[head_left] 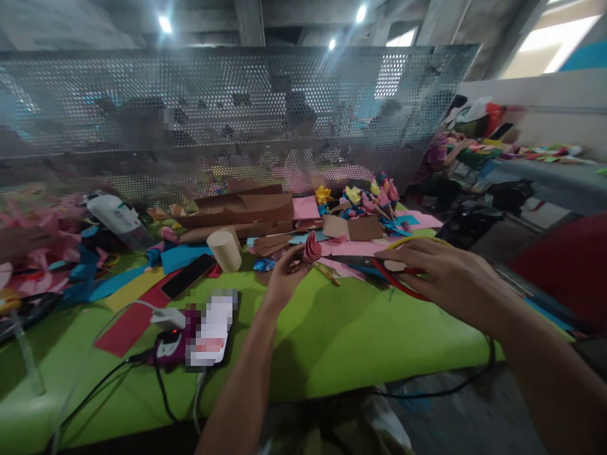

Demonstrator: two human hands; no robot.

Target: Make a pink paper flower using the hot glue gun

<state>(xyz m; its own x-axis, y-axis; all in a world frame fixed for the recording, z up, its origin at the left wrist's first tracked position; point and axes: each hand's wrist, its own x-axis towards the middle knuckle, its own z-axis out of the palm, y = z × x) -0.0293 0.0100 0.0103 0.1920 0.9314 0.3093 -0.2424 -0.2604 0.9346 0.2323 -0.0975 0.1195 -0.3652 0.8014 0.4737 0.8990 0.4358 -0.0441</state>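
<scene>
My left hand [287,275] is raised over the green table, its fingers closed around a small pink paper flower [312,248] with layered, curled folds. To the right, my right hand [443,272] grips a pair of scissors [361,260] by red and yellow handles. The dark blades point left toward the paper flower, with a gap between them. Pink paper strips [348,268] lie behind and beneath the blades. How far apart the blades are cannot be made out.
A perforated metal screen [213,95] stands behind the table [341,341]. Paper flowers [379,199], brown card [241,207] and a cream cylinder [224,249] lie near it. To the left are a dark phone [188,277], a lit phone [213,328] and cables. Another person [436,158] works at right.
</scene>
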